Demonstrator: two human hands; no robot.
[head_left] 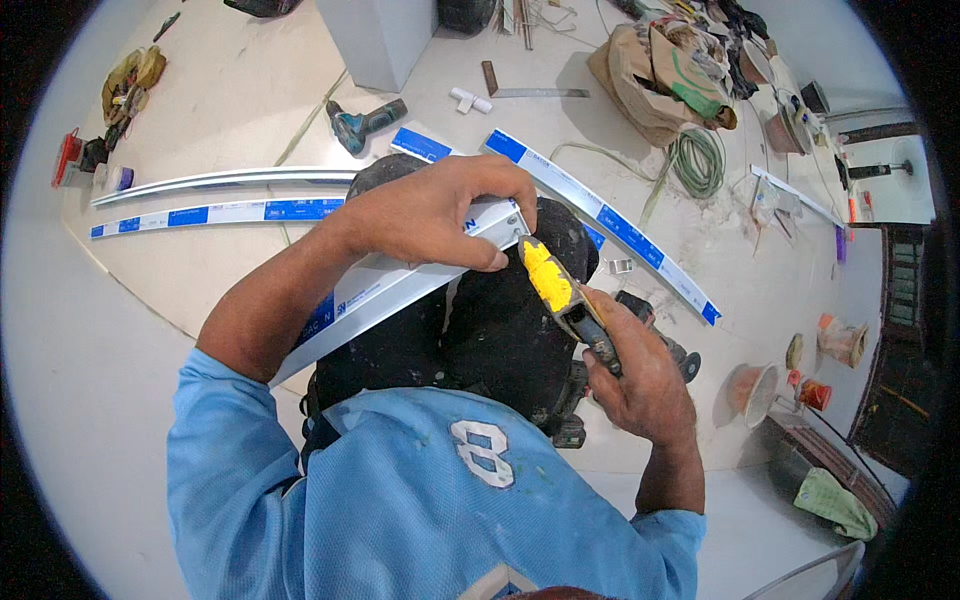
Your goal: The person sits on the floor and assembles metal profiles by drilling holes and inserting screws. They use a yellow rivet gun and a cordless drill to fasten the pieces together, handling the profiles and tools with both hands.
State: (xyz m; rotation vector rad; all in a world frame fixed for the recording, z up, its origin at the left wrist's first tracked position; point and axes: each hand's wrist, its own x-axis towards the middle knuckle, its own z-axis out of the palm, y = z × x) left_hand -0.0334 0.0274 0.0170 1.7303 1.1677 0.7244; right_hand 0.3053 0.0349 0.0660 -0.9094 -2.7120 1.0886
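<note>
My left hand [430, 215] is closed around the end of a white metal profile [385, 292], thumb on its near side and fingers curled over the far side. Blue-and-white protective film covers part of this profile, which lies slanted across my thighs. In my right hand [640, 375] is a yellow-and-black utility knife [550, 280], pointing up and to the left. Its tip is at the profile's end, close to a small screw or hole; whether the blade touches cannot be made out.
More film-covered profiles lie on the floor, one at the left [220, 214] and one at the right [625, 232]. Beyond my knees are a cordless drill [358, 128] and a try square [540, 93]. A green hose coil [695, 163] lies by a brown paper sack [640, 85]. Power tools [685, 362] sit beside my right hand.
</note>
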